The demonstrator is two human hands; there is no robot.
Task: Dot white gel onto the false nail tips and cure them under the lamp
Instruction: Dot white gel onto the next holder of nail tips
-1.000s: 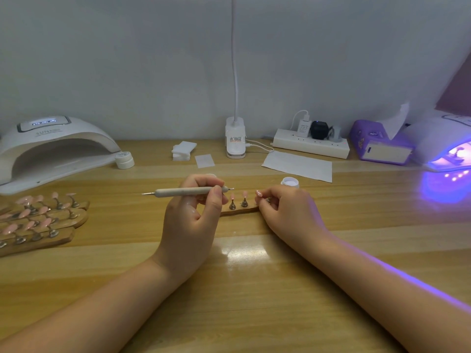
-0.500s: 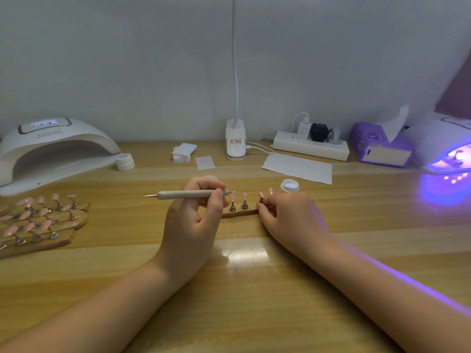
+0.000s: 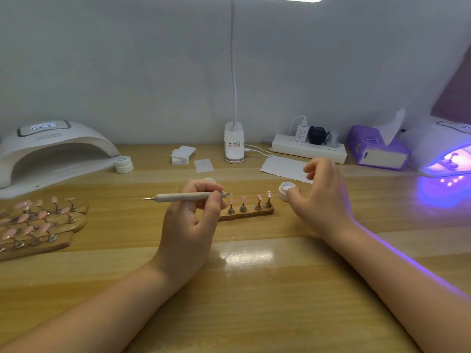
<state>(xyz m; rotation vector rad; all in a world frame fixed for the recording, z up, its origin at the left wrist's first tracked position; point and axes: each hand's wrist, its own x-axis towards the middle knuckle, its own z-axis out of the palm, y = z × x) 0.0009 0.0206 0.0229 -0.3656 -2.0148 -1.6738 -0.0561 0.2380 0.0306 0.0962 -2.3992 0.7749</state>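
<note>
Right hand (image 3: pixel 322 197) lifts off the holder (image 3: pixel 248 214), fingers loose; left hand (image 3: pixel 190 225) grips the dotting pen (image 3: pixel 187 196), lying crosswise, tip rightward.

Only legible text: "SUN" in grey on the top shell of the left nail lamp (image 3: pixel 54 146), under its lit display, whose digits are blurred. Label on the clip lamp base (image 3: pixel 234 146) has print, too small to read.
</note>
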